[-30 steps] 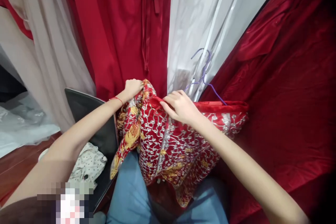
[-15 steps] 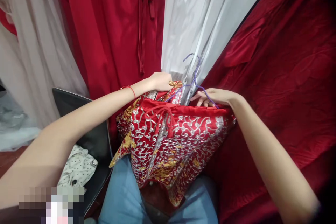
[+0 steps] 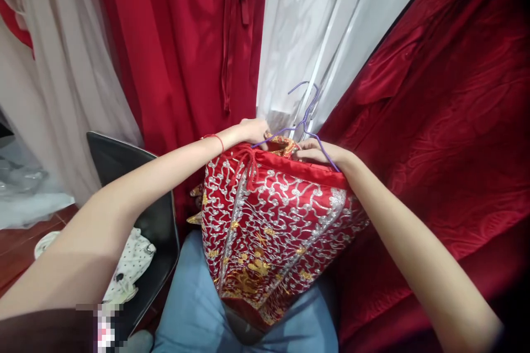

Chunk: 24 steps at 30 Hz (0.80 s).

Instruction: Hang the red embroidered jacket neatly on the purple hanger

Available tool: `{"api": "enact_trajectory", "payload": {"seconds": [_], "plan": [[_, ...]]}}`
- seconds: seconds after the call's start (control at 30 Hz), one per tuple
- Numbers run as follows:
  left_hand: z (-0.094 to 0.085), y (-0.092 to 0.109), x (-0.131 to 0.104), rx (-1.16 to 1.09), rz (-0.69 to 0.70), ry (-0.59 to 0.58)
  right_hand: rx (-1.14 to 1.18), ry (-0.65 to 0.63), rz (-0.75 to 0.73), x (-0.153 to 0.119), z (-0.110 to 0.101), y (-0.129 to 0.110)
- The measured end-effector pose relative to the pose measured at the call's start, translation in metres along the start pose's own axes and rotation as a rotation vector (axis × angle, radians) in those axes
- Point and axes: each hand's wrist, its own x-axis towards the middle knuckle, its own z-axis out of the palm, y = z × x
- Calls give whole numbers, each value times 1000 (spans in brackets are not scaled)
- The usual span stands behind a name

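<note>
With the left hand (image 3: 252, 130) and right hand (image 3: 315, 151) gripping the embroidered red skirt (image 3: 269, 220) waistband at the purple hanger (image 3: 304, 116), fitting appears underway; steady alignment needed.

No text, label, brand, number or sign can be read anywhere in this view.

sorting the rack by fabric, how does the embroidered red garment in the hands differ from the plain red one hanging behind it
The embroidered garment is covered in silver and gold stitched scrollwork; the plain red garment is smooth, unpatterned satin. The embroidered garment is draped over a purple hanger, gripped at its top edge by the left hand and right hand; the plain red garment hangs untouched in long vertical folds. Both are red.
</note>
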Motion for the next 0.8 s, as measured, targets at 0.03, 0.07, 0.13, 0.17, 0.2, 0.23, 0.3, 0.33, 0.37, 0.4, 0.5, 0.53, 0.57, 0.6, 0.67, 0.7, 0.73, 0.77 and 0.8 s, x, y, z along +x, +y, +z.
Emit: {"api": "enact_trajectory", "payload": {"seconds": [0.03, 0.07, 0.13, 0.17, 0.2, 0.23, 0.3, 0.33, 0.37, 0.4, 0.5, 0.53, 0.57, 0.6, 0.67, 0.7, 0.73, 0.77, 0.8], "plan": [[3, -4, -2, 75, -77, 38, 4, -4, -16, 0, 0, 1], [6, -7, -3, 126, -157, 74, -1, -12, -25, 0, 0, 1], [10, -9, 0, 170, -278, 119, -26, -26, -34, 0, 0, 1], [11, -9, 3, 184, -311, 132, -37, -25, -37, 0, -1, 0], [11, -10, 7, 204, -327, 152, -44, -18, -39, 0, -1, 0], [11, -11, 11, 230, -335, 185, -46, -12, -41, -1, -2, 0], [9, -19, 16, 281, -349, 270, -48, -6, -48, -2, -3, -1], [7, -27, 16, 295, -368, 301, -51, -4, -56, -3, -3, -1], [6, -37, 15, 300, -395, 318, -57, -3, -67, -4, -3, -2], [4, -48, 13, 296, -428, 320, -64, 1, -75, -4, -3, -2], [0, -83, 2, 270, -514, 328, -62, 10, -70, -5, -2, -5], [-1, -93, -2, 263, -536, 341, -53, 5, -56, -5, -2, -5], [0, -101, -5, 247, -561, 347, -42, 5, -41, -4, -1, -5], [2, -108, -9, 213, -597, 341, -35, 6, -23, -4, -1, -5], [12, -117, -17, 99, -672, 295, -41, 16, 17, -4, -1, -3], [20, -121, -22, 51, -682, 272, -53, 22, 34, -4, -2, -2], [30, -124, -28, 25, -651, 255, -71, 20, 46, -4, -2, -1], [41, -126, -36, 19, -571, 243, -89, 7, 52, -5, -3, 1], [53, -129, -45, 22, -459, 233, -104, -10, 48, -5, -3, 2]]}}
